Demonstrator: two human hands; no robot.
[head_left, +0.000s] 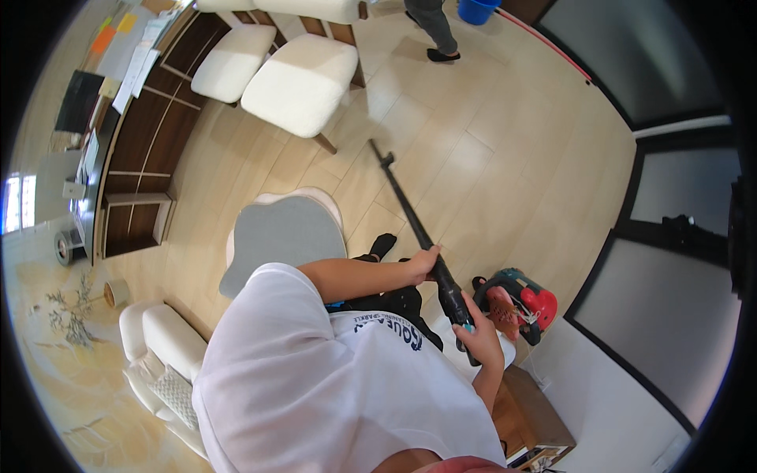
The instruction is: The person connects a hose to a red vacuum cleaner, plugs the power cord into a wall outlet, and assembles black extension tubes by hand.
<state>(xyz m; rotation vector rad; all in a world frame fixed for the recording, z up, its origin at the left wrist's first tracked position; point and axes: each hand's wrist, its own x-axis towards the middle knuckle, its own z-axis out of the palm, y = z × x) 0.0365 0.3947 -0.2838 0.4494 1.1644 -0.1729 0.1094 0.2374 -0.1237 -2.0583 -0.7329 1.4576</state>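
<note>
A long black pole (410, 211) with a thicker grip end slants across my front, its thin far end raised toward the upper left. A small clamp-like bump sits near that end, and no head shows on the tip. My left hand (424, 265) is wrapped round the middle of the shaft. Lower down, my right hand (481, 340) closes on the thick handle, its thumb by a small teal spot. Just right of the handle stands a red and teal machine (538, 306), with a pinkish item (502, 309) lying against it.
Cream chairs (303, 83) stand at upper left beside a cluttered counter (110, 150). A grey table (292, 236) is ahead-left, a white sofa (162, 347) at left. Another person's legs (434, 30) and a blue bucket (477, 11) are at the top; dark-framed glass panels (670, 284) line the right.
</note>
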